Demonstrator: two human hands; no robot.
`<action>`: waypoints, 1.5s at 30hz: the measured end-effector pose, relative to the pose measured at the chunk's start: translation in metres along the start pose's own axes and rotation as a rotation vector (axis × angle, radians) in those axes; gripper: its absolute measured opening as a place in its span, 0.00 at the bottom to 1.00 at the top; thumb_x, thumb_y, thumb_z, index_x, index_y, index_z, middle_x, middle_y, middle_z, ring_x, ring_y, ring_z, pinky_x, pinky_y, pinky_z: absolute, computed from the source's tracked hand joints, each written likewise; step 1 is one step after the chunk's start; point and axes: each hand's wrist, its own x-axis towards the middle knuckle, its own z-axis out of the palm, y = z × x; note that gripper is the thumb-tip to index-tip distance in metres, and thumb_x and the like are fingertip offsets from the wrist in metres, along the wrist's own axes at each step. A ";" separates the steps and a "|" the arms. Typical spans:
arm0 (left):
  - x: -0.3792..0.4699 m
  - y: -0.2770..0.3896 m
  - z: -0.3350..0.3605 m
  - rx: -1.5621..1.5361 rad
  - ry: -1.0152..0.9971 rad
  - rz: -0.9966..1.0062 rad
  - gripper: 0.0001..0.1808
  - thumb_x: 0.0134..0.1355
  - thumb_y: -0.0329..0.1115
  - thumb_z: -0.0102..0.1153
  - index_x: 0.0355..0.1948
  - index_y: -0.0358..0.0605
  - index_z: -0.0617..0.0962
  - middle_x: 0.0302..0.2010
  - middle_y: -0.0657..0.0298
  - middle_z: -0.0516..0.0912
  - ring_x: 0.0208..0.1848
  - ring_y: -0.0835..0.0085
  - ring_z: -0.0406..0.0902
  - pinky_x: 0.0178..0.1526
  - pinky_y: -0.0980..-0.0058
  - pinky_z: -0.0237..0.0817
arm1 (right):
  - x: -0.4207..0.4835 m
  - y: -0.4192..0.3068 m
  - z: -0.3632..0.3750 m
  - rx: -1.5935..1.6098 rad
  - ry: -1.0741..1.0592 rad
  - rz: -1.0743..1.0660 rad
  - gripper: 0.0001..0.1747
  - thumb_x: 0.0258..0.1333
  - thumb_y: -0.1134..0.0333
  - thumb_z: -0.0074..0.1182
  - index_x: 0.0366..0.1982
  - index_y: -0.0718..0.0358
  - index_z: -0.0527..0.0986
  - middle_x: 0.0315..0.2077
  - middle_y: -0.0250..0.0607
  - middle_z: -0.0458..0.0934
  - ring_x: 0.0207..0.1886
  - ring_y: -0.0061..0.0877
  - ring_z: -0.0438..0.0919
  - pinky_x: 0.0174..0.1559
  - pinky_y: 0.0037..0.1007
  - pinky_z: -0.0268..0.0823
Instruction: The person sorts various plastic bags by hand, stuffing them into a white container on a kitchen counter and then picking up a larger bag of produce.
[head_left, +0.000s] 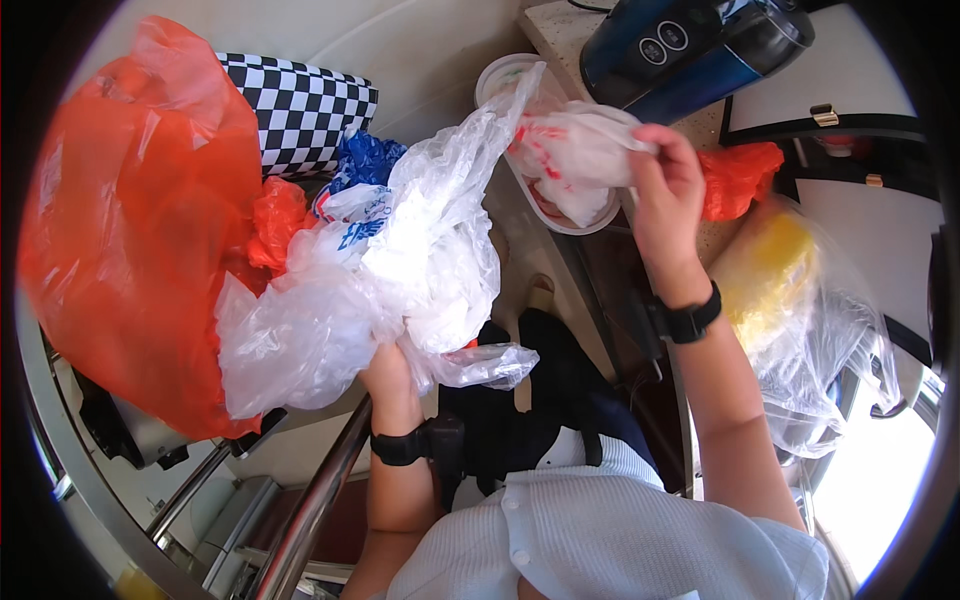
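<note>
My left hand (388, 375) grips a crumpled bundle of clear and white plastic bags (427, 262), which hides most of its fingers. One white bag in the bundle bears blue print. Pinched in the fingers of my right hand (667, 187) is a thin white plastic bag (581, 142) with red print. That bag hangs over a long white plastic tub (571, 226), which has crumpled white plastic inside. A big orange-red plastic bag (135, 240) bulges to the left of the bundle. Between them sit a small red bag (277, 217) and a blue bag (367, 157).
A black-and-white checkered item (307, 105) stands against the wall. On the speckled worktop (551, 22) rests a dark blue and black appliance (660, 67). A red bag (739, 180) and a clear bag with yellow contents (780, 277) lie at right. A metal rail (315, 480) runs at lower left.
</note>
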 end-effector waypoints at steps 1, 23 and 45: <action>0.000 0.001 0.000 -0.002 -0.006 0.006 0.18 0.58 0.27 0.50 0.50 0.34 0.69 0.46 0.60 0.73 0.47 0.72 0.70 0.50 0.74 0.63 | -0.006 -0.014 -0.013 -0.005 0.074 -0.077 0.08 0.54 0.78 0.45 0.36 0.63 0.71 0.32 0.27 0.71 0.31 0.10 0.66 0.34 0.13 0.58; -0.029 0.038 0.028 -0.133 -0.219 0.133 0.23 0.54 0.24 0.51 0.53 0.32 0.67 0.52 0.58 0.71 0.51 0.69 0.69 0.52 0.74 0.62 | -0.060 -0.093 -0.136 0.850 0.337 0.144 0.09 0.58 0.78 0.37 0.41 0.65 0.63 0.41 0.47 0.72 0.44 0.32 0.75 0.46 0.32 0.71; -0.019 0.034 0.008 -0.067 -0.291 0.197 0.24 0.53 0.22 0.54 0.52 0.33 0.68 0.50 0.58 0.72 0.50 0.69 0.70 0.52 0.74 0.62 | -0.050 -0.105 -0.117 -1.241 0.151 -0.701 0.13 0.45 0.81 0.46 0.34 0.61 0.75 0.41 0.49 0.70 0.46 0.41 0.70 0.47 0.35 0.63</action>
